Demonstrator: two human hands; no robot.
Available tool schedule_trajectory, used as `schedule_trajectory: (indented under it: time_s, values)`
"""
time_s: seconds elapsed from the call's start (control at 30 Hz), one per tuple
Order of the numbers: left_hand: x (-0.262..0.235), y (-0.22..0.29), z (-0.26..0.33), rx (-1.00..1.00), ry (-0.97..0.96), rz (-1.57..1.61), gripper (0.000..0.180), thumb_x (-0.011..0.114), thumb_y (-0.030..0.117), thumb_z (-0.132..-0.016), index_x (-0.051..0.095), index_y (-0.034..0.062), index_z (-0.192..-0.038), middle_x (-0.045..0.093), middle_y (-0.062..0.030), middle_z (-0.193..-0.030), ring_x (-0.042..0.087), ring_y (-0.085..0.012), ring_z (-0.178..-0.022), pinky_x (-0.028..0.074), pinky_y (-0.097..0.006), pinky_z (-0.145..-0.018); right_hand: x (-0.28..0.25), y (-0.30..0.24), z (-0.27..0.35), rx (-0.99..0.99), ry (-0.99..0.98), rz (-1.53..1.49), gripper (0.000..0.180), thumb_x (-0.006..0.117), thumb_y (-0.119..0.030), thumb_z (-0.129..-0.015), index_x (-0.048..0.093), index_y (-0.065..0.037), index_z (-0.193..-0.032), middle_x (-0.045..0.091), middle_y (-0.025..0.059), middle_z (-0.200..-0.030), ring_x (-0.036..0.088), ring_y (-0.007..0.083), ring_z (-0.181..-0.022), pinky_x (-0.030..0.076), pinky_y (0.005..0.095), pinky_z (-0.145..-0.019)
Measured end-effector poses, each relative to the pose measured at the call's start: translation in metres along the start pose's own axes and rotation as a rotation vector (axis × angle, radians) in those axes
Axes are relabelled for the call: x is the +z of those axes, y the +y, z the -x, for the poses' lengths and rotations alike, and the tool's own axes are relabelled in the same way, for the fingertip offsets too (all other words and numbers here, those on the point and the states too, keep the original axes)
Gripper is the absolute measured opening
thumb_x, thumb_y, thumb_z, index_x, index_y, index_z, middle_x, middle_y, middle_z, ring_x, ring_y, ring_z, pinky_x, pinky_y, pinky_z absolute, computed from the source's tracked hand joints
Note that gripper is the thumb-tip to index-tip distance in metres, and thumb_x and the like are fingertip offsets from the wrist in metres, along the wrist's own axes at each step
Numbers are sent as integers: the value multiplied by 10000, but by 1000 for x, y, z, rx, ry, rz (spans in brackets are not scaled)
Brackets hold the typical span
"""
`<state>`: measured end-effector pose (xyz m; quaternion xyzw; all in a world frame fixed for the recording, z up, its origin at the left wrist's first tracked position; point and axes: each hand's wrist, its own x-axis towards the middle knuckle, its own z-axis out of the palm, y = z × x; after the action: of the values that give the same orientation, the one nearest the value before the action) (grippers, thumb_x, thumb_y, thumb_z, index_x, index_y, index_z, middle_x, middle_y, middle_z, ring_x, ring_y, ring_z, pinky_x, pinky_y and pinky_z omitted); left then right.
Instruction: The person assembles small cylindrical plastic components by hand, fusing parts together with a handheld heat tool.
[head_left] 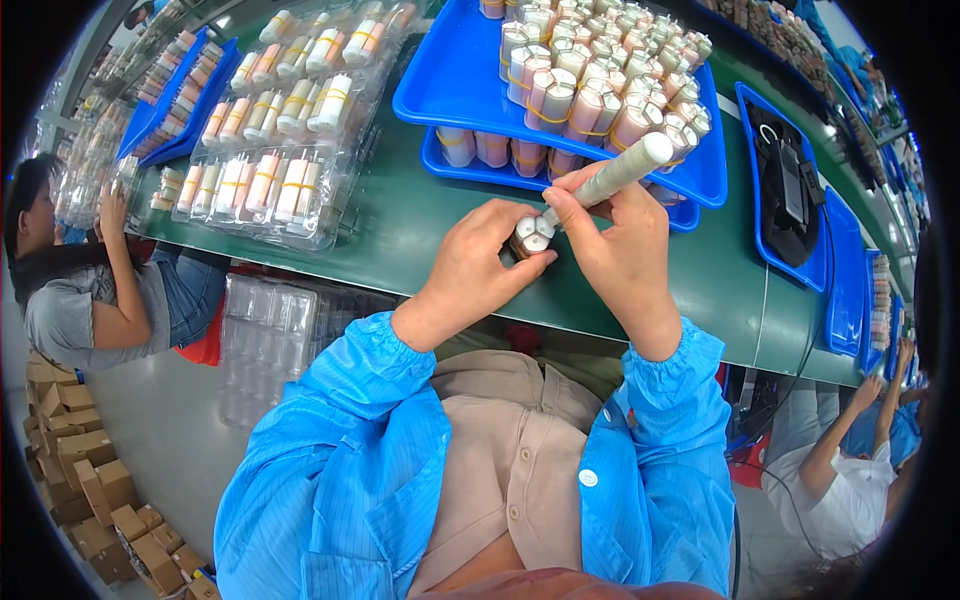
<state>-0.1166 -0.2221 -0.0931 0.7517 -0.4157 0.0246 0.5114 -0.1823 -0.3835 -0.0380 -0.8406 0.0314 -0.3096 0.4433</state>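
Observation:
My left hand [482,256] is closed around a small bundle of white-topped cylinders [536,236], which stands upright on the green table. My right hand [625,250] grips a white stick-shaped tool [630,168] with a thick, round handle. The tool slants down to the left, and its narrow tip is at the bundle's top, beside my left fingers. Whether the tip touches the bundle I cannot tell. Just beyond my hands, a blue tray [440,85] holds many similar banded bundles [600,75], pink and white, with another loaded blue tray beneath it.
Clear plastic trays [320,225] of banded cylinders stand on the green table [400,215] at the left. A blue tray [815,250] with a black device lies at the right. A person [100,270] sits at far left, another [840,460] at far right. Cardboard boxes [110,480] cover the floor.

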Motion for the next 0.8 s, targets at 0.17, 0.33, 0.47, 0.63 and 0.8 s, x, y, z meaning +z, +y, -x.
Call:
schedule_trajectory:
  time_s: [0.17,0.33,0.47,0.63,0.8]
  values:
    - [2,-1,-1,19,13,10,405,849,121,-776,667,-8,-1113,683,-158,-1035,680,-357,-904,560,-430,-762,3,3,3,-80,-9,29,227,820,-141,-867,669,-6,-970,724,134,-825,719,274,-714,561,371,-628]
    - [-2,-1,-6,40,-8,2,397,833,121,-786,664,-5,-1122,684,-159,-1033,677,-356,-903,556,-431,-758,2,2,0,-125,-35,70,222,809,-135,-870,653,-13,-969,723,141,-857,716,307,-733,558,384,-635]
    - [-14,8,-6,-104,-55,7,362,810,146,-808,662,2,-1106,676,-174,-1014,671,-370,-917,553,-440,-775,5,-5,0,-297,-120,228,185,805,-50,-855,682,-14,-989,720,150,-923,712,339,-819,580,391,-738]
    - [-34,20,5,-21,-53,-13,391,787,169,-863,596,24,-1171,605,-175,-1048,628,-377,-892,535,-425,-780,-10,6,5,-322,109,-76,156,786,-12,-873,648,6,-944,737,183,-973,727,309,-859,585,376,-762]
    - [-138,46,-50,238,282,-368,431,744,211,-932,575,19,-1278,575,-145,-1109,594,-261,-966,517,-360,-824,-16,29,11,-305,-96,54,202,814,-26,-834,645,-10,-943,733,158,-944,721,326,-813,570,384,-699]
